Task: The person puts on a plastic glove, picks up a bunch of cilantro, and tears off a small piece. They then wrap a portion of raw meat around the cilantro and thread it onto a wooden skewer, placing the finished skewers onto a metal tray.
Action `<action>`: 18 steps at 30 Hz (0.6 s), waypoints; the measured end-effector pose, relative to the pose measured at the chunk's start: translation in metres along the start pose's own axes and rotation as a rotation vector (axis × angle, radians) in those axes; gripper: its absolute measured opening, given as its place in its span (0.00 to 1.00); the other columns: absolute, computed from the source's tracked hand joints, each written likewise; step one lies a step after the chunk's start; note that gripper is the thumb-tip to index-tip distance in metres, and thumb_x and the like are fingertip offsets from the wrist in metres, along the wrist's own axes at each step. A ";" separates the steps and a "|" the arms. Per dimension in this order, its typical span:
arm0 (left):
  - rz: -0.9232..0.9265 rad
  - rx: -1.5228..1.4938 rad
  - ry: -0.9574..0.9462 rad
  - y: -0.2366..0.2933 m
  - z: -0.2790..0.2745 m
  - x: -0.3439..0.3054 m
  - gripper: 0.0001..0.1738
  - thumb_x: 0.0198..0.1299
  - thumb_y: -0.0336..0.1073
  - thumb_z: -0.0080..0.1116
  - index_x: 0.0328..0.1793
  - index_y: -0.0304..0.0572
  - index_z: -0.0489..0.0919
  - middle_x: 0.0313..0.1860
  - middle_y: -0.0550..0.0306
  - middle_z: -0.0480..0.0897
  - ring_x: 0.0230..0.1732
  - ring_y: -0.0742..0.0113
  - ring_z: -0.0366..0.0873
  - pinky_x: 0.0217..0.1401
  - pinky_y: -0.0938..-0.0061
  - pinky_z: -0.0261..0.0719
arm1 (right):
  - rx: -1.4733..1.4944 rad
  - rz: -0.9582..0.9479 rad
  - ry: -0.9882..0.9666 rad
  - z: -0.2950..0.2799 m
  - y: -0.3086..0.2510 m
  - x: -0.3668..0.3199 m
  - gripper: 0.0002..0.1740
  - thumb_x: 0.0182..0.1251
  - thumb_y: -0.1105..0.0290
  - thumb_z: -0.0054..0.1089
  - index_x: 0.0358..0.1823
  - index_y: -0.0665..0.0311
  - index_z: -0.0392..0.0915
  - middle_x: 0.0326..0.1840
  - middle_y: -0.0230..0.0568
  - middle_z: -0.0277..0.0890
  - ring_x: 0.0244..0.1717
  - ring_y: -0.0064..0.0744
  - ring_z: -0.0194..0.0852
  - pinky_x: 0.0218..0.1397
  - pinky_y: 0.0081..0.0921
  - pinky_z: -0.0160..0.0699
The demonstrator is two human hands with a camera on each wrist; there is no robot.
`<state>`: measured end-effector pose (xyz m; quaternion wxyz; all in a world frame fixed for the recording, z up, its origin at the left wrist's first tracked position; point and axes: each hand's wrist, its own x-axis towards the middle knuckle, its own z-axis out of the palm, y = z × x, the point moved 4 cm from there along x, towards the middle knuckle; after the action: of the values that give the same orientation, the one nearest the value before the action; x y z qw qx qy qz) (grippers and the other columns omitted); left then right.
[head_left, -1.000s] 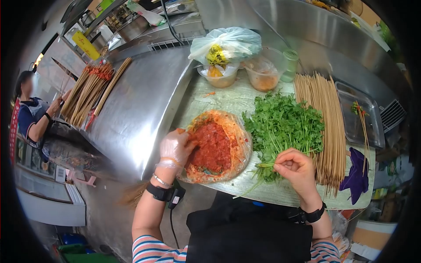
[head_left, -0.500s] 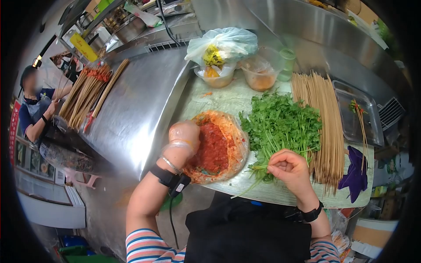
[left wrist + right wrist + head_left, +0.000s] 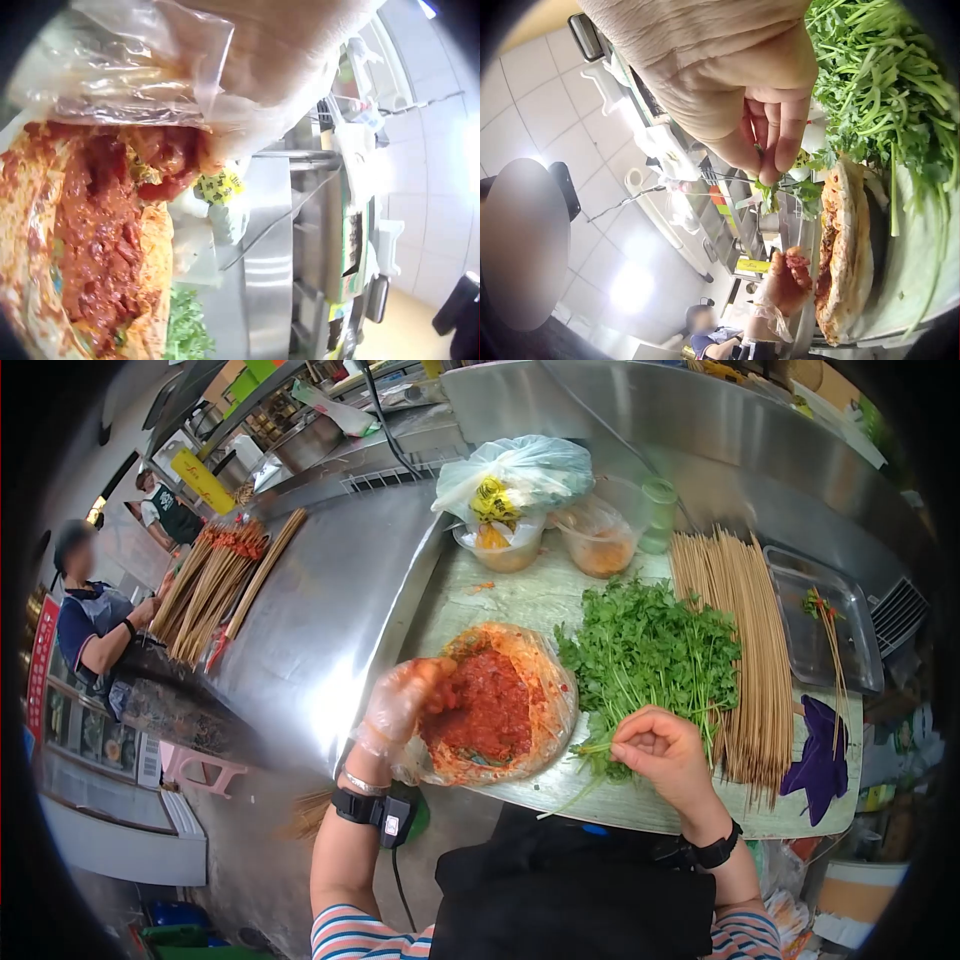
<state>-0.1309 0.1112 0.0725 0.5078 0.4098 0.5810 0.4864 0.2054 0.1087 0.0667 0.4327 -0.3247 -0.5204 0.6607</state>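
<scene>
My left hand [image 3: 398, 700], in a clear plastic glove, is at the left rim of a plastic-lined bowl [image 3: 556, 705] of red marinated meat [image 3: 485, 700]. Its curled fingertips are coated in red sauce and grip a bit of the meat [image 3: 171, 159], seen in the left wrist view. Bare, my right hand [image 3: 665, 750] pinches a small bunch of cilantro [image 3: 769, 193] between thumb and fingers. Beneath and behind it spreads a big pile of loose cilantro [image 3: 650, 645], stems toward me.
Bamboo skewers [image 3: 735, 660] lie right of the pile, beside a metal tray [image 3: 850, 650] with a few loaded skewers and a purple cloth [image 3: 818, 760]. Plastic tubs [image 3: 600, 550] and a tied bag [image 3: 530, 470] stand behind. Loaded skewers [image 3: 205, 595] rest on the steel counter [image 3: 310, 600], near another person [image 3: 90, 620].
My left hand dipped over the meat half a second ago and is now back at the bowl's left rim, fingers raised. The right hand keeps its pinch. A second person appears at the far left.
</scene>
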 end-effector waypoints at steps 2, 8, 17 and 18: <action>0.061 0.097 -0.013 0.003 0.012 -0.008 0.13 0.67 0.34 0.52 0.51 0.32 0.79 0.34 0.56 0.84 0.32 0.73 0.80 0.38 0.79 0.79 | -0.040 -0.005 0.012 0.001 0.000 0.000 0.05 0.57 0.85 0.62 0.35 0.71 0.77 0.41 0.37 0.74 0.39 0.23 0.78 0.44 0.18 0.79; 0.041 0.053 0.058 -0.013 0.022 -0.016 0.09 0.63 0.26 0.57 0.49 0.36 0.81 0.33 0.62 0.82 0.31 0.77 0.77 0.34 0.80 0.78 | -0.044 0.006 0.037 0.003 0.003 0.001 0.06 0.55 0.88 0.60 0.32 0.72 0.76 0.36 0.39 0.74 0.35 0.25 0.79 0.40 0.19 0.79; 0.377 0.226 0.033 -0.004 0.033 -0.025 0.12 0.63 0.25 0.56 0.51 0.31 0.80 0.46 0.56 0.83 0.44 0.69 0.81 0.50 0.76 0.80 | -0.256 0.064 0.058 0.005 -0.005 -0.002 0.06 0.54 0.85 0.64 0.33 0.71 0.77 0.37 0.37 0.76 0.36 0.22 0.78 0.41 0.18 0.79; 0.417 0.369 0.052 -0.009 0.037 -0.024 0.11 0.62 0.25 0.56 0.51 0.31 0.80 0.46 0.57 0.83 0.43 0.69 0.81 0.50 0.76 0.81 | -0.264 0.039 0.059 0.004 -0.008 -0.001 0.06 0.54 0.84 0.65 0.33 0.71 0.78 0.37 0.36 0.77 0.37 0.21 0.78 0.41 0.17 0.78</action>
<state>-0.0909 0.0913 0.0676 0.2983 0.5936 0.5758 0.4766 0.2042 0.1064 0.0754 0.3886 -0.4082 -0.5832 0.5849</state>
